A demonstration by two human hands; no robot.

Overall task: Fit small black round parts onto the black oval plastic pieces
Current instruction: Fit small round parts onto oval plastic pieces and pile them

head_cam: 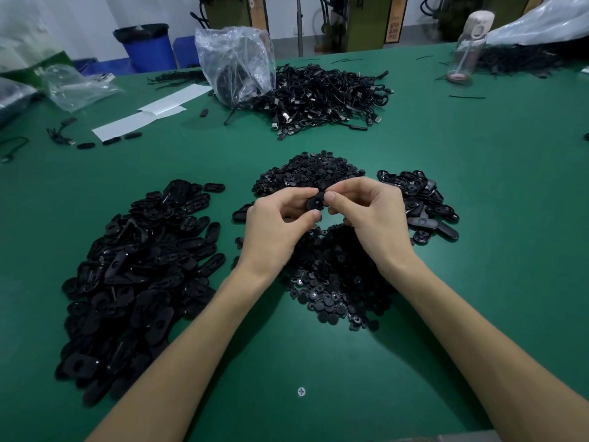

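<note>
Green table top (446, 186) is filling almost the whole frame, and behind it, at the upper edge, a blue bin (148, 47) is standing on the floor. In the middle of the frame I am holding my two hands close together above the table. My left hand (277, 224) is pinching a black oval piece (315, 200) between the thumb and the curled forefinger. My right hand (373, 215) is pressing its thumb on the same piece from the right side, with the other fingers curled behind it. A hole is showing in the piece; whether a round part is sitting in it, I cannot tell.

Under my wrists a heap of small round parts (338, 282) is lying, and another heap (312, 173) is lying just above my hands. At the left a big pile of oval pieces (137, 266) is spreading, and at the right a smaller pile (420, 202) is lying. Higher in the frame a tangle of black cables (328, 94) is lying beside a clear plastic bag (236, 62), and a bottle (468, 46) is standing at the upper right.
</note>
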